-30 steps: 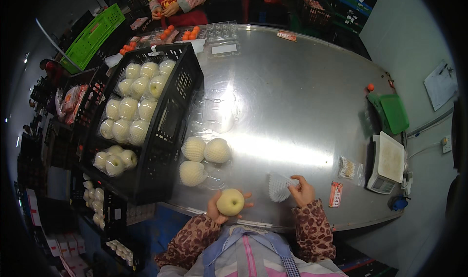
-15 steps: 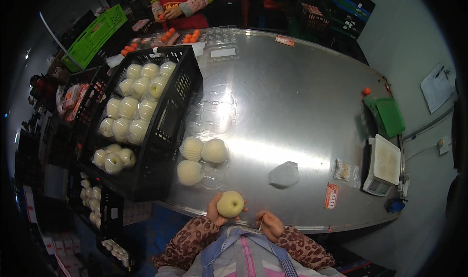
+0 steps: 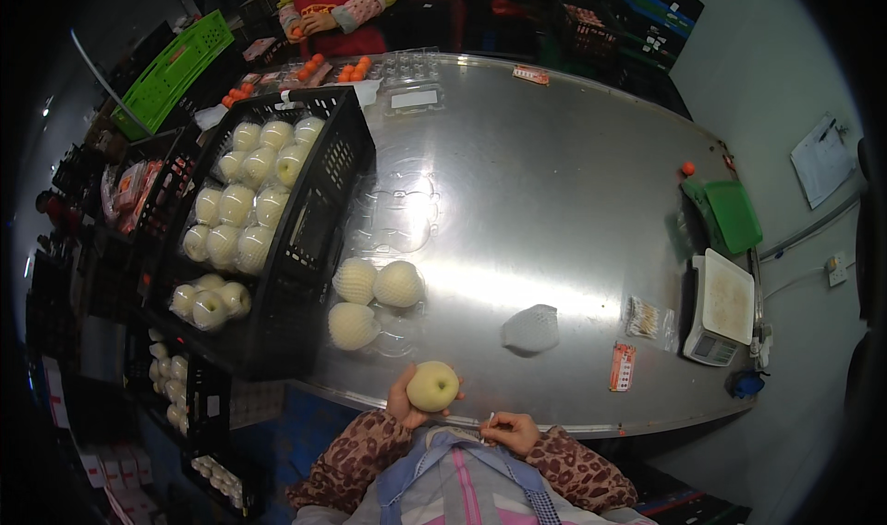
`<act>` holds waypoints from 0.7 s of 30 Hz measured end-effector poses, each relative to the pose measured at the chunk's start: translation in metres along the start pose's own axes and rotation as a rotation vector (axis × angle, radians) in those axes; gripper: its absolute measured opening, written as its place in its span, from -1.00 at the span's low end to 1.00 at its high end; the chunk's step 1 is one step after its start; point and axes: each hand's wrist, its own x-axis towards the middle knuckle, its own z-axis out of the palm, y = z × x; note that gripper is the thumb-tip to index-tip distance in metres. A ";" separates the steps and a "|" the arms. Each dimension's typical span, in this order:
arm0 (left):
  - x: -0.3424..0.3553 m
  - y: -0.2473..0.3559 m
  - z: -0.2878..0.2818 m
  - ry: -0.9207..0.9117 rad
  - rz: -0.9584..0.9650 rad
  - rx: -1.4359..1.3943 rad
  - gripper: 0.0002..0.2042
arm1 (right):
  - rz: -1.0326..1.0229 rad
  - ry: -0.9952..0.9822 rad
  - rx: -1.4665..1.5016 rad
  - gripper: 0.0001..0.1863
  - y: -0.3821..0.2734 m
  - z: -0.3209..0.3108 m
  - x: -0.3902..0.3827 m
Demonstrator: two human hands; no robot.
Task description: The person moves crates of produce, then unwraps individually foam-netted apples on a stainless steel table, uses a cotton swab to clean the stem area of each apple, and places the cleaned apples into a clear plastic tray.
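Note:
Near the table's front edge, my left hand (image 3: 398, 401) cups a round pale yellow pear (image 3: 432, 386) from below, its stem hollow facing up. My right hand (image 3: 518, 434), close beside it, pinches a thin white cotton swab (image 3: 487, 424); the swab does not touch the pear. Beyond my left hand lies a clear plastic clamshell (image 3: 397, 338) with three pears (image 3: 399, 284) in white foam nets and one vacant hollow. A loose white foam net (image 3: 530, 329) lies on the table ahead of my right hand. A bag of cotton swabs (image 3: 644, 319) is farther right.
A tall black crate (image 3: 319, 220) of packed pears stands at the left. Along the right edge are a white scale (image 3: 725, 303), a green basket (image 3: 730, 215) and a small orange fruit (image 3: 687, 168). A red-and-white label card (image 3: 622, 368) lies nearby. Across the table, a person (image 3: 337, 7) handles orange fruit.
My right hand has turned and moved slightly left, so the cotton swab now shows between its fingertips, closer to the pear. My left hand keeps hold of the pear. The whole view shifted slightly.

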 end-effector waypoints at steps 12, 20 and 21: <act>0.002 -0.001 0.016 -0.084 0.081 0.061 -0.18 | -0.270 0.295 -0.044 -0.86 -0.061 -0.016 0.012; -0.005 -0.005 0.055 -0.072 0.091 0.141 -0.18 | -0.819 0.250 -0.080 -0.87 -0.107 0.015 0.031; -0.007 -0.006 0.059 -0.095 0.089 0.139 -0.19 | -0.863 0.239 -0.146 -0.87 -0.110 0.018 0.031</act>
